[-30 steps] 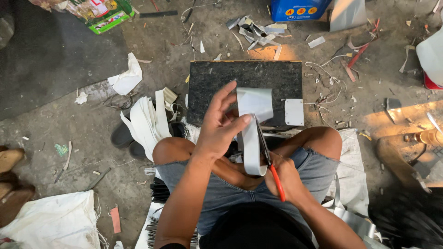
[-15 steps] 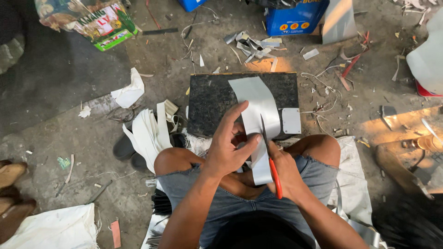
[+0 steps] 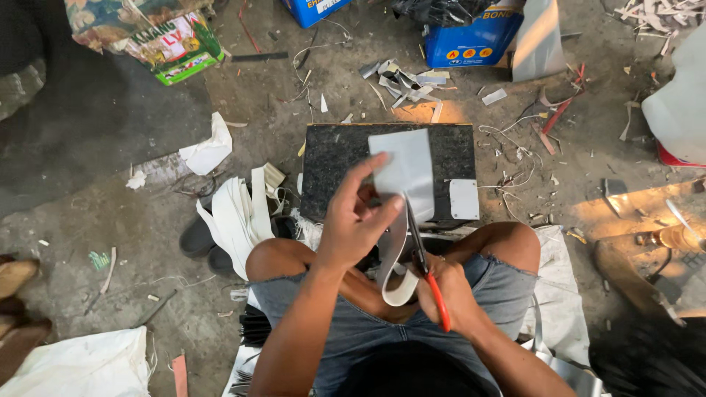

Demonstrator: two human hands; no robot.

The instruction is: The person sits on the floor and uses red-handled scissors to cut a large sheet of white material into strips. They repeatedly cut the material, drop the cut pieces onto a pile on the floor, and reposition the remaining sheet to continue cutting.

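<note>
The right hand (image 3: 448,290) is closing around the red handles of the scissors (image 3: 423,265), low over the lap, with the blades pointing up and away into the white strip (image 3: 404,213). The left hand (image 3: 353,220) is pinching that strip just beside the blades, thumb and fingers clamped on its left edge, holding it upright and a little tilted. The strip's lower end is curling back toward the body in a loop below the scissors.

Compared with half a second ago, the strip's top end is standing broader and squarer against the dark slab (image 3: 331,158), and the blades are sitting further up along it; a second ago the top end was lying lower, close over the knees. So the cut appears to be running lengthwise up the strip, with the left hand feeding it.

Beyond the knees, the slab is lying flat on the floor (image 3: 110,220), with a small white piece (image 3: 464,199) resting on its right part. To its left a heap of white strips (image 3: 235,217) is lying on the floor. Farther off, grey offcuts (image 3: 404,77) are scattered before a blue box (image 3: 471,40).
</note>
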